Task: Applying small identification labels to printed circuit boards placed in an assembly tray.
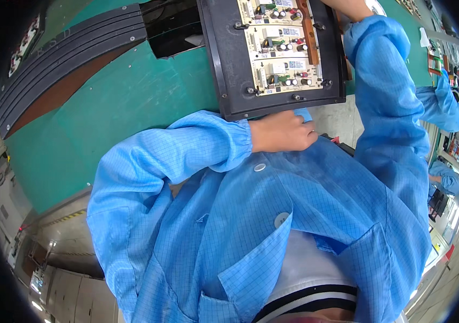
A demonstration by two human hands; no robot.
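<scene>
A black tray (283, 103) holds several cream circuit boards (264, 51) fitted with capacitors and other small parts. A brown bar (310, 32) lies across their right side. My left hand (286, 132) is closed just in front of the tray's near edge, close to my smock. A small light-blue piece (304, 114) shows beside its fingers, and I cannot make out what the hand holds. My right hand (350, 7) reaches past the tray's far right side. Its fingers are cut off by the picture's upper edge, so what it touches is hidden.
A green worktop (132, 107) extends left of the tray. Behind it runs a ridged black rail (73, 59), beside a dark opening (178, 32). Along the right, people in blue smocks (442, 105) work at other benches. A pale floor (342, 118) shows between tray and body.
</scene>
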